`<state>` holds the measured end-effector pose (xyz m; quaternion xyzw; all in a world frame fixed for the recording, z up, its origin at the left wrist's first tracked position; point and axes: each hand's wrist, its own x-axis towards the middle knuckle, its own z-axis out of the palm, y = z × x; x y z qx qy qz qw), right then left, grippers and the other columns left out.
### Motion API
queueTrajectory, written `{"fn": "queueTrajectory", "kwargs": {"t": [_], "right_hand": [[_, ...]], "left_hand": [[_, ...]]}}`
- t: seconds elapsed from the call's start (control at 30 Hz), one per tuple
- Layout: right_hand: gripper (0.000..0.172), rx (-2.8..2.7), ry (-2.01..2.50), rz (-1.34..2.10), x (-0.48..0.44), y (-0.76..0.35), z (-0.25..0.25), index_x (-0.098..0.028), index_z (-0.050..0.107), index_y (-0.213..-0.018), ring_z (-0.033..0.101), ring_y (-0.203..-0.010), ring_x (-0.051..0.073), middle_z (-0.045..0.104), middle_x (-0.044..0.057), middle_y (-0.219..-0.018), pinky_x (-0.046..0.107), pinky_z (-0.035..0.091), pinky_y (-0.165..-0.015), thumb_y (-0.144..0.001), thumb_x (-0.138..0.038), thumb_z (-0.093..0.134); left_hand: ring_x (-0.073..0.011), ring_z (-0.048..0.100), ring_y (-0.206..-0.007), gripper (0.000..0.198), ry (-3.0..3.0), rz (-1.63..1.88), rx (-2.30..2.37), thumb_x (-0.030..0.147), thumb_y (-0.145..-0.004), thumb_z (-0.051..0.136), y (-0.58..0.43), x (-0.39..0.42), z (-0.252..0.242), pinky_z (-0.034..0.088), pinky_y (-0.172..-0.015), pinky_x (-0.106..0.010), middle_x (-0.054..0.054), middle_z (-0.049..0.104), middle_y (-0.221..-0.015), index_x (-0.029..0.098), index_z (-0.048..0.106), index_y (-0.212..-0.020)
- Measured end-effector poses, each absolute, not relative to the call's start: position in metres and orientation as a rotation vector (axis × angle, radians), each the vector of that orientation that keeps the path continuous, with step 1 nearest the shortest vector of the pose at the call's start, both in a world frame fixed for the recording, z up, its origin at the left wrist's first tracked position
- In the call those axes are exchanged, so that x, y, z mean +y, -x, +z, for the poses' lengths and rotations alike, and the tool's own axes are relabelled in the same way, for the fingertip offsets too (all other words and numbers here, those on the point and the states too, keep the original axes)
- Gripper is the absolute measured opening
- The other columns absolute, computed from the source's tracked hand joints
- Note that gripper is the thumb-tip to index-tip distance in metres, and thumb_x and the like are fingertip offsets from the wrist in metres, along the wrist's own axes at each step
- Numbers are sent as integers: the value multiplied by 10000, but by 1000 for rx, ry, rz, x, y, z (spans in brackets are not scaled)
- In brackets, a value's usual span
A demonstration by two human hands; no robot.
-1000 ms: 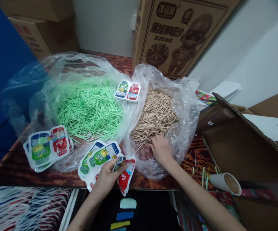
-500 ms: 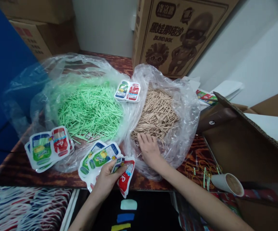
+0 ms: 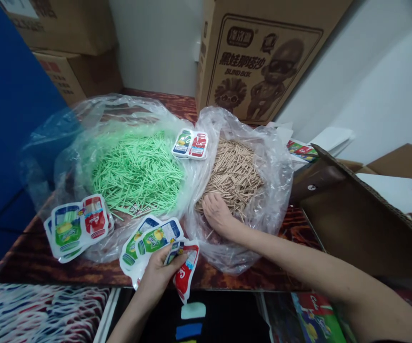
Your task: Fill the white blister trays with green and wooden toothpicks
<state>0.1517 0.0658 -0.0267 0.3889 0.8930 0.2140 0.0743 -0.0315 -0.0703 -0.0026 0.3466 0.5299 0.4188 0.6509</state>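
My left hand [image 3: 158, 270] is closed on a bent printed pouch [image 3: 186, 275] with a red cola picture. Several similar pouches [image 3: 155, 238], green with lemons, lie fanned just beyond it. My right hand [image 3: 219, 214] reaches into a clear plastic bag [image 3: 275, 176] of thin brown sticks [image 3: 236, 164]. Its fingers are curled together at the near-left edge of the pile, and the fingertips are partly hidden among the sticks. Left of that bag, another clear bag [image 3: 72, 164] holds bright green sticks [image 3: 139, 174].
A pouch stack [image 3: 68, 231] lies at the left, and another pouch [image 3: 190, 144] rests between the bags. A tall carton [image 3: 248, 62] stands behind; an open cardboard box [image 3: 356, 219] is at the right. Striped printed packs [image 3: 41, 314] fill the lower left.
My right fingers have curled in further at the brown sticks, and my right forearm has swung higher in view. My left hand keeps its pouch. The whole view has shifted slightly.
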Motion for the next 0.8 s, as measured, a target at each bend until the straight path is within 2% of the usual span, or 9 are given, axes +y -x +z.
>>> {"fn": "queueTrajectory", "kwargs": {"t": [0.17,0.37,0.5,0.63,0.8], "right_hand": [[217,2652,-1197,553,64,-152,-19,-75,627,-887,495,-767,271,602,162,-825,395,363,-702,-820,-36,424],[191,2612,-1605,-264,78,-163,8,-90,609,-922,550,-940,291,632,205,-986,385,377,-794,-834,-66,442],[141,2532,-1738,-586,94,-183,21,-173,576,-807,600,-746,213,660,89,-803,304,404,-670,-853,-122,454],[177,2404,-1853,-1089,104,-200,24,-192,495,-709,567,-531,139,568,-8,-573,242,416,-538,-870,-145,440],[136,2234,-1913,-1697,110,-221,23,-180,513,-747,498,-426,96,491,-50,-526,209,419,-427,-866,-247,508]], "left_hand": [[-215,626,-724,298,-740,961,1180,415,-654,758,32,-74,-3,478,-673,-279,-42,713,-761,148,701,-774],[-215,635,-761,295,-724,973,1185,414,-686,742,35,-79,4,482,-720,-284,-50,730,-814,157,724,-829],[-217,639,-728,313,-664,1001,1189,412,-657,762,32,-80,6,491,-703,-292,-60,734,-813,148,729,-821],[-216,639,-732,297,-662,1014,1188,404,-658,763,27,-77,0,489,-737,-302,-50,723,-762,149,726,-804],[-214,634,-734,295,-720,928,1141,415,-676,749,26,-74,-8,487,-742,-307,-48,714,-766,148,720,-798]]}}
